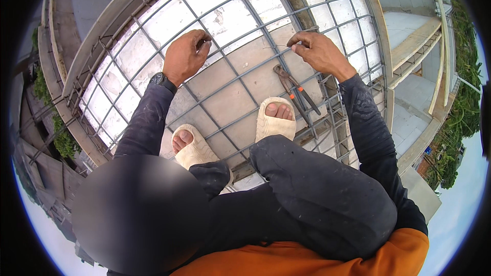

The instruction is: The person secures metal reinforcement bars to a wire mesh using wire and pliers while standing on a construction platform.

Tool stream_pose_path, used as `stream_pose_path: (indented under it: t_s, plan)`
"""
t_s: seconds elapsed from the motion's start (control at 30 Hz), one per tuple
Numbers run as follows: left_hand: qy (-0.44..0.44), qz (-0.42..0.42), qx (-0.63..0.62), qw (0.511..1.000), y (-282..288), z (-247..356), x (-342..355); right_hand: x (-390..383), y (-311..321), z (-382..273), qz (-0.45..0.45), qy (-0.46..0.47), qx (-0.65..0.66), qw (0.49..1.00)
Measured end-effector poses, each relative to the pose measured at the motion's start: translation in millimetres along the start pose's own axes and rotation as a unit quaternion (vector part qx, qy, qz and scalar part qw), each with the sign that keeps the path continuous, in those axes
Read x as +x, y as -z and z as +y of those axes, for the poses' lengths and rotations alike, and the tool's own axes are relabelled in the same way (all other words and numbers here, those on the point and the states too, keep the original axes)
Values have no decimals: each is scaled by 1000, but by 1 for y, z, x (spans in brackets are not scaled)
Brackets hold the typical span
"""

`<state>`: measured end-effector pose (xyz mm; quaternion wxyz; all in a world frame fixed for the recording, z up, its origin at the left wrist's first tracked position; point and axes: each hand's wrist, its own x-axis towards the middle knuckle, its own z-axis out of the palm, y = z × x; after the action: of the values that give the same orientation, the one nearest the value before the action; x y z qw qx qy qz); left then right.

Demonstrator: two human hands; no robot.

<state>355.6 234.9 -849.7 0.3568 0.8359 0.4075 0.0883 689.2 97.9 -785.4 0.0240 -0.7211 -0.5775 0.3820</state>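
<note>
The right hand (321, 55) is pinching a thin wire (283, 46), which is reaching toward the left hand (187, 57). The left is curling narrowly; I cannot tell whether it is holding anything. Pliers (301, 90) are lying below the right hand, on a metal grid (262, 26) spreading beneath both.

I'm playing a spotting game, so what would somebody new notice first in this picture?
Probably the big grid of metal bars, spread out beneath the person's hands. Next might be the orange-and-black handled pincers, lying between the right hand and a cream sandal. Down at the bottom, a bright orange top stands out too.
</note>
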Motion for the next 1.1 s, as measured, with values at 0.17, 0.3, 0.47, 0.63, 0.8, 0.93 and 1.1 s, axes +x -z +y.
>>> stream_pose_path:
  t_s: [0.17,0.3,0.47,0.63,0.8,0.93,1.1]
  plan:
    - [-6,-195,21,981,-22,25,-48,-34,-54,-15,-107,-9,74,991]
    - [-6,-144,9,990,-54,24,-72,-46,-76,-20,-68,-38,97,992]
    - [18,-175,-5,984,-51,19,-66,-52,-53,-19,-26,34,3,999]
    - [40,-213,-25,976,-45,19,-54,-66,-18,-15,-80,-6,-52,995]
    - [37,-169,-79,982,-49,2,-45,-58,-70,-17,-26,-61,69,995]
    - [45,-128,-65,989,-51,8,-59,-32,-110,-31,8,-71,106,992]
    - [19,-90,0,996,-59,20,-75,-26,-118,-44,-38,-101,180,978]
